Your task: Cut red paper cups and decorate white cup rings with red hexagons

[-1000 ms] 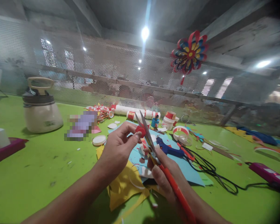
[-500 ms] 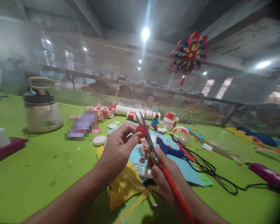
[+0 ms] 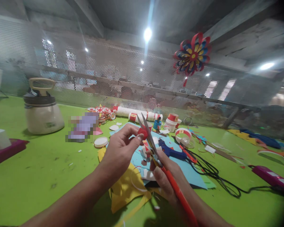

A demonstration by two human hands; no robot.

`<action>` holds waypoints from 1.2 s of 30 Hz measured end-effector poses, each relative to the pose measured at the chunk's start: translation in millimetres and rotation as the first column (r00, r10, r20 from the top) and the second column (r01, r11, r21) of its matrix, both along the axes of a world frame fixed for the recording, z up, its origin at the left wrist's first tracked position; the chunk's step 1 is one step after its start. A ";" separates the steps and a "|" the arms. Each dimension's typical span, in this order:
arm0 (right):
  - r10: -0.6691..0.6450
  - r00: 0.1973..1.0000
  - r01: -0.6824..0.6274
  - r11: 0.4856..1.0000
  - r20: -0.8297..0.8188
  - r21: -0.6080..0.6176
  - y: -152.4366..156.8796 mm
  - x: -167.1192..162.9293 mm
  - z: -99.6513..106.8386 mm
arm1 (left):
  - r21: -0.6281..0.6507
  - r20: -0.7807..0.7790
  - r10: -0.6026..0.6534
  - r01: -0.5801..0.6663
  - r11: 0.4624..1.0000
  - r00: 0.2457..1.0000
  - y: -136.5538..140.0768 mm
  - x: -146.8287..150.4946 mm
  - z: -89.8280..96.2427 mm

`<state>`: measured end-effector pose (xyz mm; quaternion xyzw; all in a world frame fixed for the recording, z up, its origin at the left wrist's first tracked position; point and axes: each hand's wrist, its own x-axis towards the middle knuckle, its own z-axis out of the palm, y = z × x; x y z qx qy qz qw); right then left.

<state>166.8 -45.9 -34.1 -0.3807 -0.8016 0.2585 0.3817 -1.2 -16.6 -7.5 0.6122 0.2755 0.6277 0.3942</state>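
Note:
My left hand point(image 3: 121, 149) pinches a small red paper piece point(image 3: 142, 133) between thumb and fingertips. In my right hand point(image 3: 170, 176) is a pair of scissors point(image 3: 150, 138) with red handles, its blades slightly parted and pointing up and away. The red piece lies right at the blades; whether they touch it I cannot tell. Below both hands spreads a light blue sheet point(image 3: 191, 175) with paper scraps on it. Yellow paper point(image 3: 126, 192) lies under my left forearm side. A dark blue glue gun point(image 3: 171, 150) rests just beyond my right hand.
A beige pot with a handle point(image 3: 44, 115) stands at the left. White-and-red paper rolls point(image 3: 137, 113), stacked paper cups point(image 3: 171, 122) and a white lid point(image 3: 100, 142) lie farther back. A black cable point(image 3: 217, 176) runs to a purple power strip point(image 3: 272, 178). A paper flower point(image 3: 193, 56) hangs above.

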 end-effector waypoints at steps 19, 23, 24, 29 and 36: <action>0.083 0.991 -0.087 0.995 -0.108 -0.037 1.7 -1.3 -5.1 | -0.012 0.014 0.003 -0.003 1.000 1.000 -1.0 0.5 0.2; 0.101 0.987 -0.108 0.993 -0.127 -0.055 2.8 0.1 -7.8 | -0.001 0.006 0.011 -0.011 1.000 1.000 -0.8 0.1 1.4; 0.107 0.985 -0.116 0.991 -0.135 -0.063 3.5 0.4 -8.5 | -0.001 0.007 0.008 -0.008 1.000 1.000 -0.7 -0.1 1.6; 0.064 0.986 -0.075 0.995 -0.156 -0.060 4.2 -1.1 -9.5 | -0.004 0.001 0.011 -0.011 1.000 1.000 -0.5 -0.2 0.9; 0.016 0.988 -0.026 0.998 -0.156 -0.061 3.5 -3.1 -8.8 | -0.026 0.009 0.019 -0.019 0.999 1.000 -0.3 0.5 -1.2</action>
